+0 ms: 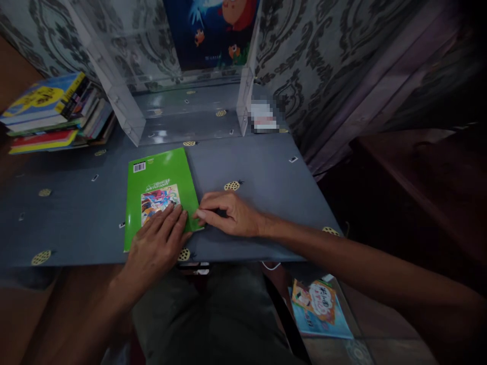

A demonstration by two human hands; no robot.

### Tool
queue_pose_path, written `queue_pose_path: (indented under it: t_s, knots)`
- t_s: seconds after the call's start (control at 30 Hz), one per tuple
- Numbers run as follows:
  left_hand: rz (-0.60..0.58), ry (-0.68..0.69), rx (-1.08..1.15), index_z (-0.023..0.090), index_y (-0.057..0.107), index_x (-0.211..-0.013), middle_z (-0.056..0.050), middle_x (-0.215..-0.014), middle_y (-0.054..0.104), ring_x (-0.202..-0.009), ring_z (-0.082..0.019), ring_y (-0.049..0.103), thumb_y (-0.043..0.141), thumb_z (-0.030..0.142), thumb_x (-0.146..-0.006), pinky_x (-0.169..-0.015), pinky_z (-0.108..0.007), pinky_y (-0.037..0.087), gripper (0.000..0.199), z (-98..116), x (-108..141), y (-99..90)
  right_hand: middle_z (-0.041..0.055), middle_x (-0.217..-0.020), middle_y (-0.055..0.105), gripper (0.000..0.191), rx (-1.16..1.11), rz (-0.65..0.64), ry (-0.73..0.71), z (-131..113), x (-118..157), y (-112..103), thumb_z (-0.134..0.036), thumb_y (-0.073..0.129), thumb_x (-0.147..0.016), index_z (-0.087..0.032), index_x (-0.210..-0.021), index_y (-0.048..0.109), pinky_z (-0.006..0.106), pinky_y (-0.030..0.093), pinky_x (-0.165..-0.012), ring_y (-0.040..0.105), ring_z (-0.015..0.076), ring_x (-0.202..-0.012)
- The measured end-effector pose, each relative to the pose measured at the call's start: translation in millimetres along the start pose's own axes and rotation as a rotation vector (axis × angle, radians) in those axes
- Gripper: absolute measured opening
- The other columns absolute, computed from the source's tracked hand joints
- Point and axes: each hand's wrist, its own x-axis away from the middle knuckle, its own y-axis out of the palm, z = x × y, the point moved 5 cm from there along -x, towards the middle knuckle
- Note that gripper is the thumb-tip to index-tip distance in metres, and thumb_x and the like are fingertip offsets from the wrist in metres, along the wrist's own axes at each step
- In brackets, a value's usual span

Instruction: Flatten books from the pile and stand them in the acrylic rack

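A green book (162,167) lies on the table, its barcode side up, with a colourful picture panel in its middle. Across its lower part my left hand (158,238) rests flat, fingers stretched out over the picture. My right hand (228,215) is at the book's lower right corner, thumb and fingers pinched together on that edge. The fingers cover part of the corner, so how much of the book is between them is hidden.
A clear acrylic rack (125,114) stands at the back, with a dark blue picture book (213,38) in it. Stacked books (49,109) are at the left. A grey pineapple-print cloth (258,157) covers the table. More books (319,309) lie low at the right.
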Motion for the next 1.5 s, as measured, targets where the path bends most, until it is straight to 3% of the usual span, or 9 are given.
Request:
queue_pose_path:
  t_s: [0.23, 0.5, 0.7, 0.87, 0.97, 1.1, 1.2, 1.33, 1.5]
  knots:
    - [0.002, -0.017, 0.015, 0.007, 0.062, -0.121, -0.017, -0.121, 0.072, -0.113, -0.03, 0.068, 0.055, 0.026, -0.099, -0.093, -0.042, 0.056, 0.03, 1, 0, 1.6, 0.0014, -0.065, 0.058, 0.028, 0.191, -0.046, -0.251, -14, 7, 7, -0.018, 0.048, -0.098, -0.017, -0.072, 0.059, 0.027, 0.051, -0.072, 0.057, 0.0146, -0.072]
    - [-0.086, -0.105, 0.19, 0.013, 0.066, -0.118, -0.012, -0.119, 0.072, -0.107, -0.024, 0.068, 0.041, 0.028, -0.103, -0.09, -0.039, 0.058, 0.032, -19, -3, 0.7, 0.001, -0.063, 0.059, 0.029, 0.223, -0.052, -0.254, -16, 6, 7, -0.018, 0.047, -0.098, -0.018, -0.071, 0.058, 0.028, 0.052, -0.07, 0.057, 0.0147, -0.071]
    - [-0.241, -0.118, 0.243, 0.016, 0.059, -0.133, -0.012, -0.137, 0.064, -0.121, -0.025, 0.063, 0.042, 0.03, -0.101, -0.104, -0.044, 0.05, 0.038, -68, -43, 48.2, 0.0, -0.06, 0.056, 0.03, 0.189, -0.059, -0.245, -18, 5, 6, -0.019, 0.048, -0.096, -0.02, -0.068, 0.056, 0.028, 0.05, -0.066, 0.055, 0.0153, -0.069]
    - [-0.316, -0.252, 0.268, 0.013, 0.058, -0.134, -0.015, -0.14, 0.061, -0.123, -0.028, 0.062, 0.04, 0.026, -0.1, -0.106, -0.046, 0.048, 0.041, -115, -91, 88.4, -0.0006, -0.058, 0.055, 0.03, 0.194, -0.051, -0.275, -20, 5, 5, -0.018, 0.047, -0.095, -0.02, -0.067, 0.055, 0.026, 0.049, -0.065, 0.053, 0.0142, -0.064]
    - [-0.286, -0.318, 0.323, 0.014, 0.061, -0.132, -0.015, -0.135, 0.064, -0.119, -0.028, 0.065, 0.038, 0.028, -0.101, -0.104, -0.045, 0.05, 0.042, -128, -98, 99.9, 0.0006, -0.061, 0.059, 0.028, 0.239, -0.048, -0.265, -19, 2, 6, -0.019, 0.049, -0.094, -0.02, -0.067, 0.056, 0.028, 0.05, -0.071, 0.056, 0.0149, -0.067]
    - [-0.18, -0.37, 0.458, 0.014, 0.063, -0.131, -0.013, -0.135, 0.065, -0.127, -0.027, 0.06, 0.036, 0.032, -0.1, -0.111, -0.045, 0.045, 0.045, -133, -89, 105.7, 0.0012, -0.069, 0.065, 0.018, 0.296, -0.062, -0.316, -17, -2, 9, -0.021, 0.055, -0.09, -0.019, -0.074, 0.063, 0.037, 0.048, -0.096, 0.06, 0.0158, -0.073]
    - [-0.149, -0.401, 0.59, 0.016, 0.065, -0.128, -0.011, -0.135, 0.066, -0.128, -0.026, 0.059, 0.037, 0.034, -0.098, -0.113, -0.046, 0.043, 0.046, -138, -84, 107.7, 0.0032, -0.079, 0.07, 0.013, 0.287, -0.066, -0.287, -8, -10, 10, -0.022, 0.059, -0.09, -0.017, -0.082, 0.067, 0.04, 0.042, -0.107, 0.064, 0.0159, -0.08]
    - [-0.122, -0.462, 0.766, 0.016, 0.068, -0.124, -0.012, -0.135, 0.066, -0.128, -0.027, 0.059, 0.04, 0.037, -0.095, -0.114, -0.05, 0.04, 0.045, -149, -80, 108.0, 0.0063, -0.099, 0.076, 0.012, 0.238, -0.044, -0.113, 20, -35, 5, -0.021, 0.058, -0.092, -0.017, -0.092, 0.069, 0.044, 0.035, -0.112, 0.069, 0.0178, -0.099]
    - [-0.023, -0.635, 0.993, 0.016, 0.069, -0.12, -0.011, -0.125, 0.072, -0.12, -0.028, 0.064, 0.05, 0.049, -0.09, -0.111, -0.049, 0.043, 0.048, -163, -74, 110.9, 0.0118, -0.128, 0.07, 0.02, 0.29, -0.039, 0.085, 67, -86, -2, -0.022, 0.058, -0.093, -0.018, -0.108, 0.07, 0.053, 0.03, -0.116, 0.059, 0.0239, -0.128]
